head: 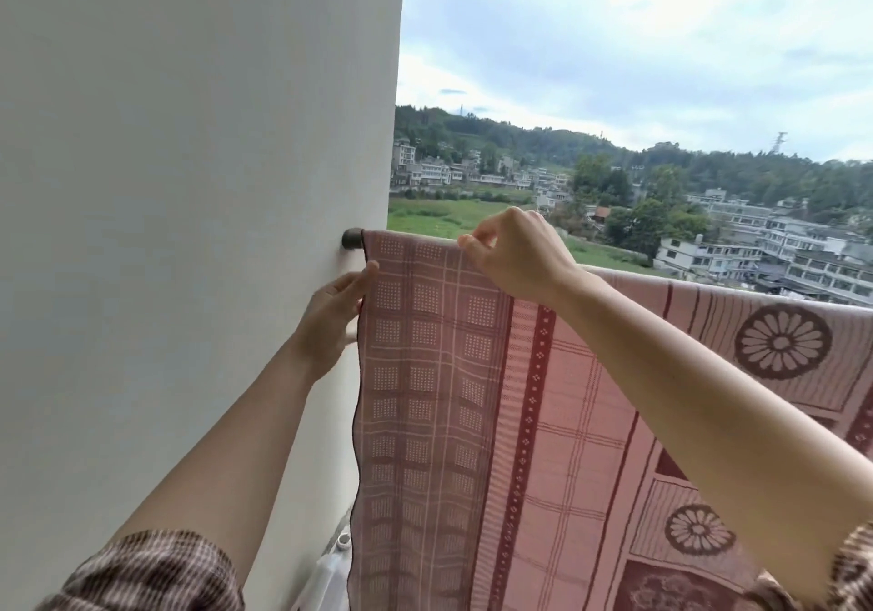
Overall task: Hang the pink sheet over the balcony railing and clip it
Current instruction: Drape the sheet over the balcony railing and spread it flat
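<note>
White wall (189,138), dark railing end (353,238), pink sheet (449,398)

The daylight was bright but soft, coming from the cloudy sky (637,20), which was nearly washed out at the top. Shadows were faint. The pink sheet (449,398) was sharp, the white wall (189,138) edge bent from lens distortion, and the far buildings (779,256) looked slightly soft.
</note>
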